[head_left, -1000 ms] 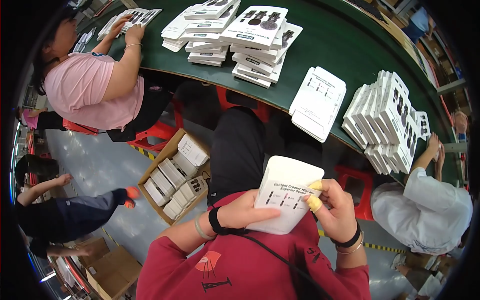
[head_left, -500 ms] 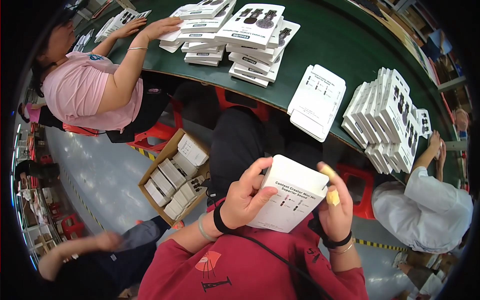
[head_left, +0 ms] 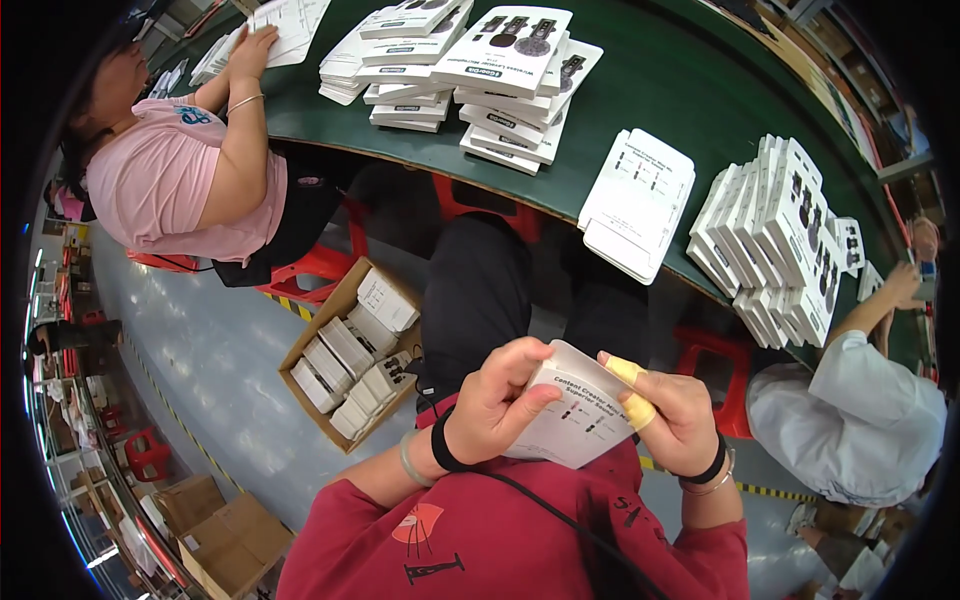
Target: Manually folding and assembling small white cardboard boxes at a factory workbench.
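Note:
In front of my chest I hold a white printed cardboard box, tilted, with its flap end pointing away from me. My left hand grips the box along its left side, thumb across the printed face. Yellow tape wraps fingers of my right hand, which pinches the flap end at the right corner. Ahead, a pile of flat white cartons with similar print overhangs the near edge of the green table.
Finished-looking white boxes stand in stacks at the table's middle and in a leaning row at right. An open brown carton holding white packages sits on the floor at left. Co-workers sit on both sides, near red stools.
My right hand has closed from spread fingers onto the box's flap end, and the flap has tipped. The co-worker at left has drawn both hands back over other cartons. A passing arm at lower left is gone.

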`<act>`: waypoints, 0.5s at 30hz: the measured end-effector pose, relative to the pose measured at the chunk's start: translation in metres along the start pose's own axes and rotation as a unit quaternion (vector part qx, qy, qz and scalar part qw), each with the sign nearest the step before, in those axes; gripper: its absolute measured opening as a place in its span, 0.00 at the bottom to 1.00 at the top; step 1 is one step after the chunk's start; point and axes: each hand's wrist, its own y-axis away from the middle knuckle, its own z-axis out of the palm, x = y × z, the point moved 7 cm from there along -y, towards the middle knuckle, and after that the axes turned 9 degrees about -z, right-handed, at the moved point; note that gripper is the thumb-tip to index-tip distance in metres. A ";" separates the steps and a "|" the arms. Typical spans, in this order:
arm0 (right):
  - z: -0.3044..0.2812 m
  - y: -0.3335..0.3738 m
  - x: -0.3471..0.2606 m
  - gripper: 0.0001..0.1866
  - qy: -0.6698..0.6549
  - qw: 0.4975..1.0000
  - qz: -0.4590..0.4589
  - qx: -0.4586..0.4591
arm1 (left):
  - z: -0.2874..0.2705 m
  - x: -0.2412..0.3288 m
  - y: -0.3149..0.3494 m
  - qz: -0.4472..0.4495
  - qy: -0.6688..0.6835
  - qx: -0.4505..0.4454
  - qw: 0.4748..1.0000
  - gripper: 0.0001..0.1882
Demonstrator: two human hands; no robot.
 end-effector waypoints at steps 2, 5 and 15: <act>0.000 -0.004 -0.012 0.18 0.001 0.997 -0.074 0.020 | -0.003 -0.001 0.001 0.003 0.039 0.025 0.999 0.20; 0.001 -0.004 -0.016 0.17 0.002 0.993 -0.117 0.025 | -0.003 -0.006 -0.001 -0.049 0.041 0.021 0.998 0.25; 0.003 -0.007 -0.014 0.15 0.048 0.998 0.001 -0.033 | -0.012 0.049 -0.038 -0.006 -0.148 -0.163 0.975 0.22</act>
